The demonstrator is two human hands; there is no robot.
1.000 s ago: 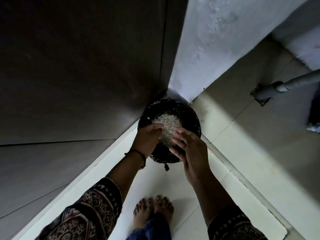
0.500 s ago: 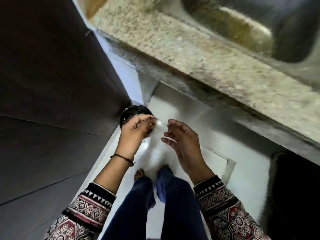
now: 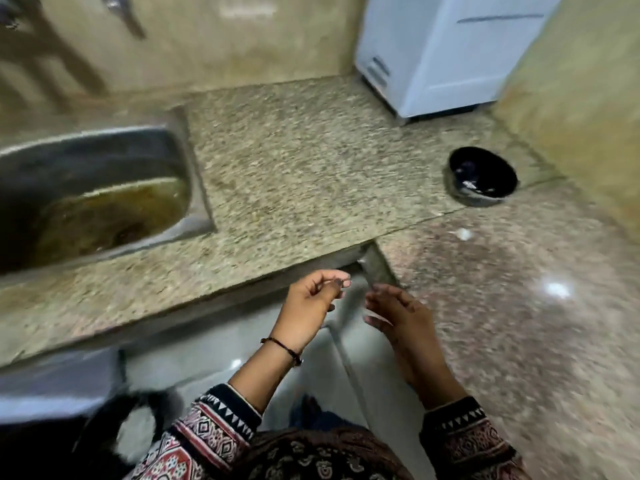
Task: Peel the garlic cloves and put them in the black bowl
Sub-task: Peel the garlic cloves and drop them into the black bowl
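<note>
I have both hands in the air in front of the tabletop (image 3: 294, 168) edge, touching nothing on it. My left hand (image 3: 310, 306) is loosely curled with thumb and forefinger tips drawn close. There may be a dark speck between them, but the blur keeps me from telling whether it pinches anything. My right hand (image 3: 401, 320) is spread and relaxed, palm turned inward toward the left, holding nothing. To me that reads as hands freed up and ready for the next clove.

The black bowl (image 3: 502, 168) stands upright on the tabletop, well apart from my hands, up near the corner by the wall. I reckon it sits there so the peeling space in front stays free. A few pale pieces (image 3: 469, 184) lie in its bottom, probably peeled garlic, though they are too small to be sure. A white scrap (image 3: 463, 233) lies on the tabletop between bowl and hands. I cannot tell whether it is a clove or a skin. The sink (image 3: 86, 154) is off to the left, out of the way.
</note>
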